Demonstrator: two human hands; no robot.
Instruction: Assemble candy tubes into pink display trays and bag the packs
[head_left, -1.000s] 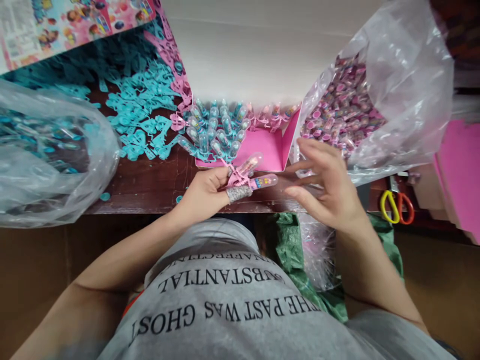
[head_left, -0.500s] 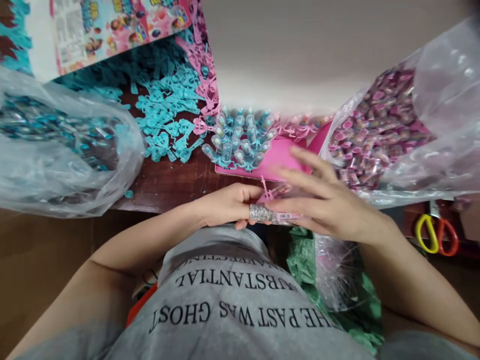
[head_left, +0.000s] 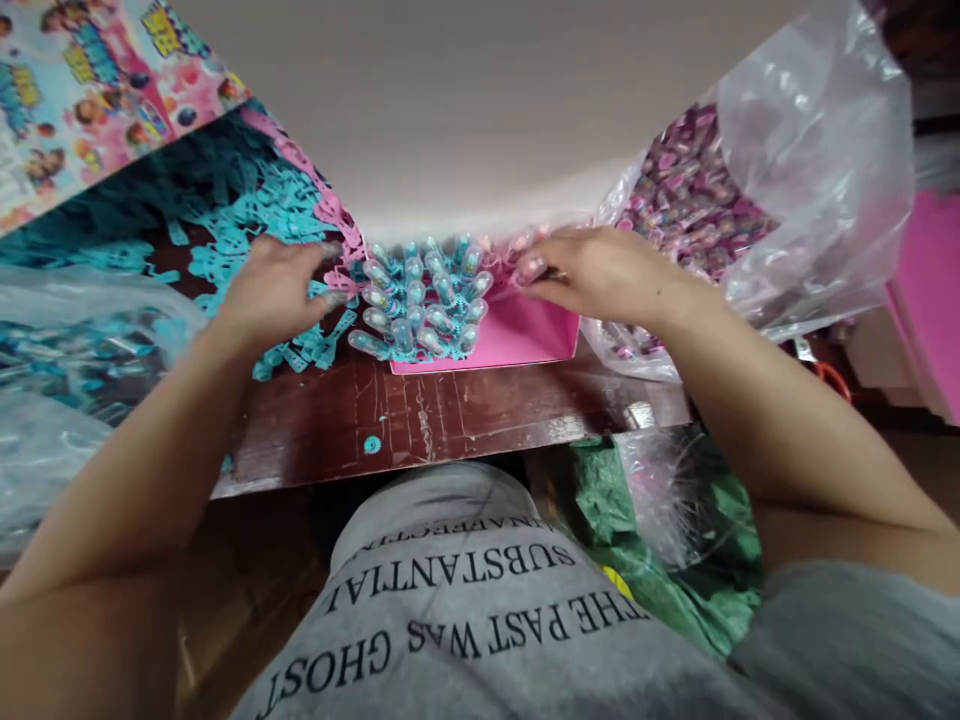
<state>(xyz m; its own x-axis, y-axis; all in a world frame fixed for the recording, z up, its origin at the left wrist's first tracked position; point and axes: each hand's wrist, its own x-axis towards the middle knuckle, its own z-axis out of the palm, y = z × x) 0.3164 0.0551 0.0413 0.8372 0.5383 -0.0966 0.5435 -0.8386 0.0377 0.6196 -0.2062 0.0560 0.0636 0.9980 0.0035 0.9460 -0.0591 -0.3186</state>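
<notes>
My right hand (head_left: 607,275) is closed round a pink piece with a clear capsule (head_left: 529,268), at the back right of a pink box (head_left: 525,335). Over at the left, my left hand (head_left: 277,285) has its thumb and fingers apart, beside a strip of pink plastic clip pieces (head_left: 337,215). Several blue pieces with clear capsules (head_left: 416,295) stand in rows in the left part of the box. A few more pink capsule pieces (head_left: 487,250) show along its back, partly hidden by my right hand.
Loose turquoise plastic pieces (head_left: 247,215) are heaped at the left, near a clear bag of blue parts (head_left: 82,350). At the right, another clear bag (head_left: 817,170) holds pink capsules. Scissors (head_left: 829,378) lie beyond my right forearm.
My hands have moved apart from in front of my body. The left went to the pink clip pieces, the right carried a pink capsule piece to the box. The camera view has shifted.
</notes>
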